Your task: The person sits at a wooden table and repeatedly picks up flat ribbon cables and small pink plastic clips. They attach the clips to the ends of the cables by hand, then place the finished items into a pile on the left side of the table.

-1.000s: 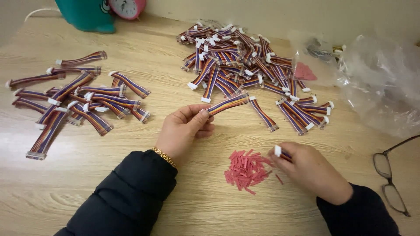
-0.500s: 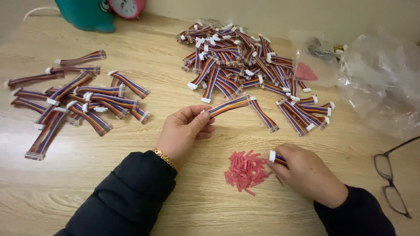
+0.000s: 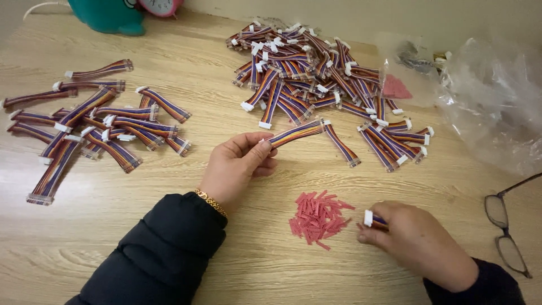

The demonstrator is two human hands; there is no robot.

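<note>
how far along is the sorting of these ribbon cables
Done: a smaller batch of cables lies spread at the left. In hand: the left hand pinches one cable, the right hand grips another cable's white connector beside the red strips. Left: the bigger heap at the back.

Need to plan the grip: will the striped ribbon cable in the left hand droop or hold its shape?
Likely semi-stiff: the ribbon cable juts nearly straight from the left hand. Probably light, pinched by fingertips alone. Flat, so unlikely to roll.

The right hand (image 3: pixel 418 243) hides most of its short cable (image 3: pixel 374 219), and the top edge crops the teal object (image 3: pixel 110 14) and clock (image 3: pixel 161 5).
</note>
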